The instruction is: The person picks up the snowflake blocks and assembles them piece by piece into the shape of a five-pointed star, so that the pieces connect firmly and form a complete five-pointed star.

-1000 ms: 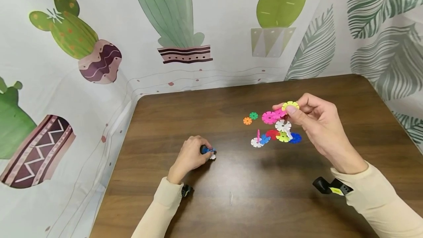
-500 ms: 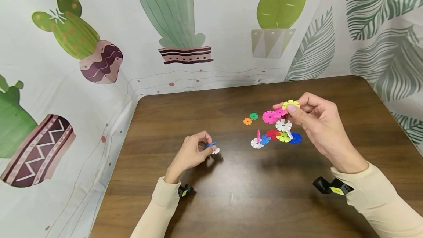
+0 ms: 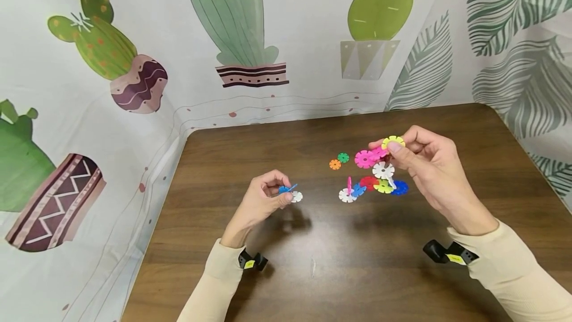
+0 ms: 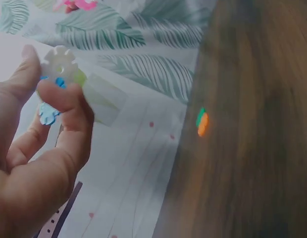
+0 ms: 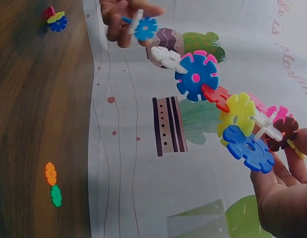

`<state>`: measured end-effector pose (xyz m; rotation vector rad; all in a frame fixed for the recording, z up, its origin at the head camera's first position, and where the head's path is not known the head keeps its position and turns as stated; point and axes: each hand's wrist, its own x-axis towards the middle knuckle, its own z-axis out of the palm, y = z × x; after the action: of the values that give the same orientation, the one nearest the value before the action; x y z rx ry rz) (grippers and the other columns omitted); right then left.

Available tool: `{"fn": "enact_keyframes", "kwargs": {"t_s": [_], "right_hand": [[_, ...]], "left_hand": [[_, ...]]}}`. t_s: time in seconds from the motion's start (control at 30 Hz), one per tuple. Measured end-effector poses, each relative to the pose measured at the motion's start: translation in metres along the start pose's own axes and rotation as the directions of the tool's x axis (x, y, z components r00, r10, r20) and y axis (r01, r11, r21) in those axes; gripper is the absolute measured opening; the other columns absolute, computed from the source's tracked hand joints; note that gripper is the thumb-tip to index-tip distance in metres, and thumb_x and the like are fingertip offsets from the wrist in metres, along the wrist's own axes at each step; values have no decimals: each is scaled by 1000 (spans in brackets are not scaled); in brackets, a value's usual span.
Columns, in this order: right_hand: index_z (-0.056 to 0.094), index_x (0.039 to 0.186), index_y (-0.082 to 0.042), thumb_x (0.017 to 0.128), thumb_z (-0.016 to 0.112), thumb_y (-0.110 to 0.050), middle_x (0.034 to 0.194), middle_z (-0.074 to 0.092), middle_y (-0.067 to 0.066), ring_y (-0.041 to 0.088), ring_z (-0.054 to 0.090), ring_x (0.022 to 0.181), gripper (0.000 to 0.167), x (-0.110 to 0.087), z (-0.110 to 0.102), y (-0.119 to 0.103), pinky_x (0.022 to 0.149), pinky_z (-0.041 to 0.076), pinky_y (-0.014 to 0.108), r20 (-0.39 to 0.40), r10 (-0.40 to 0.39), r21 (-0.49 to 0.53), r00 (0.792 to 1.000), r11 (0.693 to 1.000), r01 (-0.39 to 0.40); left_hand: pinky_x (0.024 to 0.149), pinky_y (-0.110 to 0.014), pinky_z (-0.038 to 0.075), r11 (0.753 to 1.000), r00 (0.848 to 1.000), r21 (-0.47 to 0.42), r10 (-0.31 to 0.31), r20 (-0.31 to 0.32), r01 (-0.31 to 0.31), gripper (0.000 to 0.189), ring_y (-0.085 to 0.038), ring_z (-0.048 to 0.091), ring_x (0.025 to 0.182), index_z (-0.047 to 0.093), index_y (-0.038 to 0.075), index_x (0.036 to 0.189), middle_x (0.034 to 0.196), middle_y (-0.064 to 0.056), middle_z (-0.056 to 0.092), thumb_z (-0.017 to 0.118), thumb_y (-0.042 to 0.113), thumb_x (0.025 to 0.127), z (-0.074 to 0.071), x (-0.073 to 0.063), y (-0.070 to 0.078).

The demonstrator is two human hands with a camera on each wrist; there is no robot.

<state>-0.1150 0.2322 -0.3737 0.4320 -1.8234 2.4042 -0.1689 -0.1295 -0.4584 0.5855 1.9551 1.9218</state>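
My left hand (image 3: 259, 200) pinches a small piece of joined flower discs, blue ones (image 3: 284, 190) with a white disc (image 3: 297, 196) sticking out to the right. It is held above the table. In my right hand (image 3: 431, 170), thumb and fingers pinch the yellow disc (image 3: 393, 141) at the top of a larger linked model. Pink (image 3: 365, 159), white, red (image 3: 369, 183), lime and dark blue discs (image 5: 248, 148) hang below. Its left end is a white disc (image 3: 347, 195), apart from the left hand's piece. A brown disc (image 5: 288, 133) shows beside the right fingers.
An orange disc (image 3: 334, 164) and a green disc (image 3: 343, 157) lie together on the brown table (image 3: 250, 148) towards the back. In the right wrist view a small pink, yellow and blue disc cluster (image 5: 57, 21) sits on the table. A cactus-printed cloth (image 3: 313, 24) hangs behind.
My left hand has lifted its blue and white piece off the table and brought it slightly right and up. The right hand has stayed nearly still with its model.
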Motion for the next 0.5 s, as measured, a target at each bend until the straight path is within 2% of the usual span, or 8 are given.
{"fn": "enact_keyframes", "kwargs": {"t_s": [0.1,0.17,0.33,0.5], "right_hand": [[61,95,3,105,58,8,119,82,13,18,80,106,12,0,1,0,79,62,22,0,-2,-9,1000,1000,2],[60,96,5,105,60,6,120,82,13,18,80,105,9,0,1,0,78,62,22,-2,-1,-15,1000,1000,1],[58,97,7,105,62,3,120,82,12,17,80,104,10,0,2,-1,77,61,22,-4,7,-19,1000,1000,-7],[59,96,6,105,62,3,120,82,13,17,79,105,10,0,4,-1,77,61,22,-2,10,-25,1000,1000,-10]], "left_hand": [[61,-16,50,995,999,-92,38,-19,-40,46,-3,63,72,69,9,104,91,5,70,89,45,84,3,0,3],[63,-14,50,986,998,-159,54,-29,-58,45,-3,66,77,71,13,105,95,5,72,88,48,83,6,1,4],[73,-14,55,959,997,-274,59,-40,-67,39,-4,70,87,73,15,107,102,4,76,89,42,84,11,3,8],[84,-16,60,950,995,-298,83,-48,-93,34,-5,72,90,77,16,108,101,4,77,90,37,86,18,4,16]]}}
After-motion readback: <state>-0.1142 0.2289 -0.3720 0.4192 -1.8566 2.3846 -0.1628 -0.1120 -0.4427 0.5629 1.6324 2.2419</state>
